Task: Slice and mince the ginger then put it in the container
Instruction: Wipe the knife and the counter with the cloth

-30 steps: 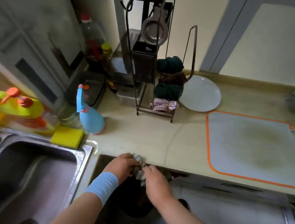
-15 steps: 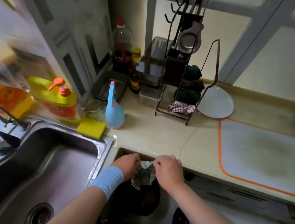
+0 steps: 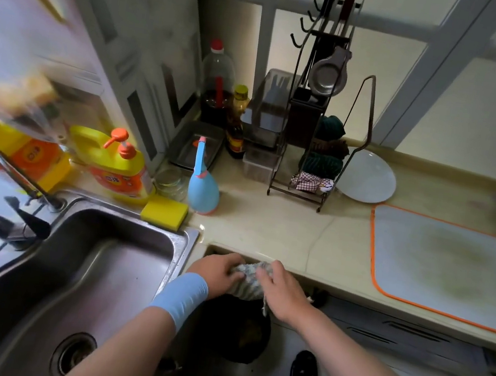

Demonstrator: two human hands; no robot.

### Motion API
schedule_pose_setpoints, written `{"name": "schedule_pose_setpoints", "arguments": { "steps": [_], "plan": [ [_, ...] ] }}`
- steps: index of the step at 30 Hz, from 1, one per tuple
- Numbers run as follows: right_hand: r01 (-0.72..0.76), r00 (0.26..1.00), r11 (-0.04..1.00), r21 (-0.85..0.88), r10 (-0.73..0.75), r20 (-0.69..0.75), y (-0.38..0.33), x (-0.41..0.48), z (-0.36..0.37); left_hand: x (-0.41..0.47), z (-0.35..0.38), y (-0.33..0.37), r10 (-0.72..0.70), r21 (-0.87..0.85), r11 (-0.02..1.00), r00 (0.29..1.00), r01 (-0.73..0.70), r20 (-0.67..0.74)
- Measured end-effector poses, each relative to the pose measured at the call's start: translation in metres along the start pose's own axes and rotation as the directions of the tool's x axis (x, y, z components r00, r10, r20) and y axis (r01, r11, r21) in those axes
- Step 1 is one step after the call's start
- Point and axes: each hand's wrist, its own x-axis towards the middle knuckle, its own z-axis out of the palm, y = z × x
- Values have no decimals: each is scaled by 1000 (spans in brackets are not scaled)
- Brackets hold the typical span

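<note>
The ginger is not showing anywhere in this view, and which vessel is the container cannot be told; a clear lidded box [image 3: 257, 167] is standing beside the wire rack [image 3: 300, 192] at the back. Cutting is not yet under way. The orange-rimmed cutting board [image 3: 440, 262] is lying bare and flat on the counter [image 3: 267, 222] to the right, probably set out ready for slicing, with a white plate [image 3: 367, 180] just behind it.

At the counter's front edge the person is bunching a pale patterned cloth [image 3: 248, 278] between both hands. The left hand [image 3: 217, 271], wearing a blue wristband, is gripping it with curled fingers, and the right hand [image 3: 284, 291] is clasping it from the other side. They are holding it off the counter, over a dark bin [image 3: 236, 329] below, likely so that drips or crumbs are falling there and not on the worktop. The sink [image 3: 183, 242] is lying just to the left.
</note>
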Motion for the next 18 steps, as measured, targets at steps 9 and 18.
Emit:
{"name": "schedule_pose_setpoints", "arguments": {
  "steps": [9,18],
  "plan": [
    [-39,999,999,-6,39,-37,12,-1,-18,-1,-17,4,-31,75,996,994,39,-100],
    [-279,946,772,571,322,28,-38,10,-46,-10,-46,55,56,-581,794,932,176,358]
  ]
}}
